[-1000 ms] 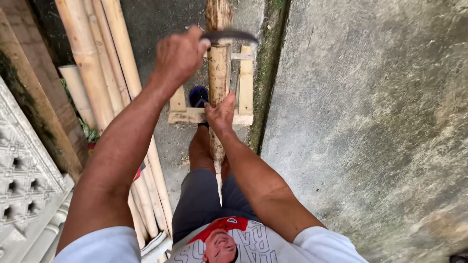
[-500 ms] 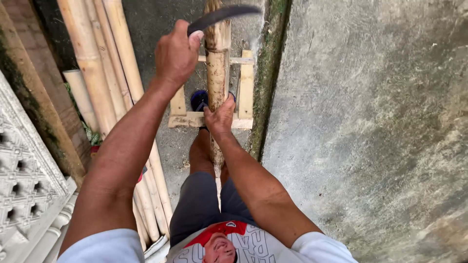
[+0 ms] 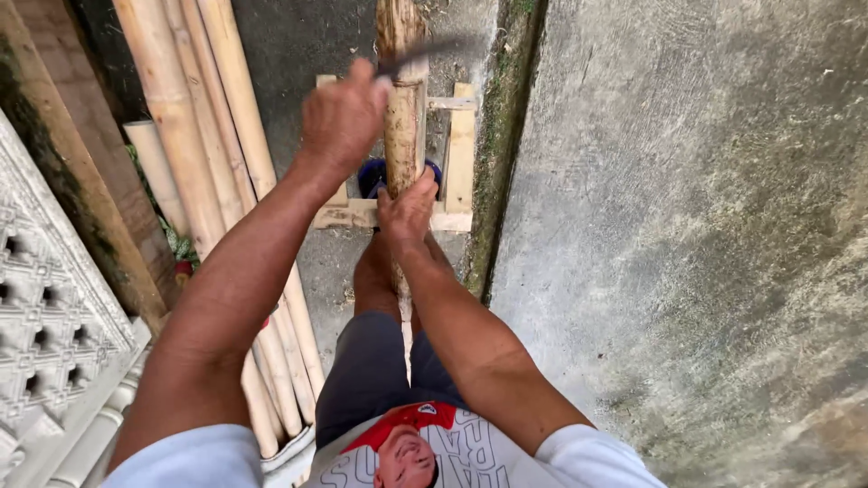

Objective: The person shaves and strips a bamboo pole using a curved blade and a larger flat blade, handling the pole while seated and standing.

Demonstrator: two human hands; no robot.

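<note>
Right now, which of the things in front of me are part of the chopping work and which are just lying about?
In use:
left hand, gripping the knife
right hand, steadying the upright bamboo pole
wooden frame around the pole

Lying about:
stacked bamboo poles on the left
carved white panel
concrete wall

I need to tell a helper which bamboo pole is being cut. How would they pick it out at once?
Start at the grey concrete wall on the right and the mossy gutter at its foot. Just left of it, one bamboo pole rests on a small wooden frame, apart from the stacked poles. Only this pole is gripped by the right hand, with a blade over it.
</note>
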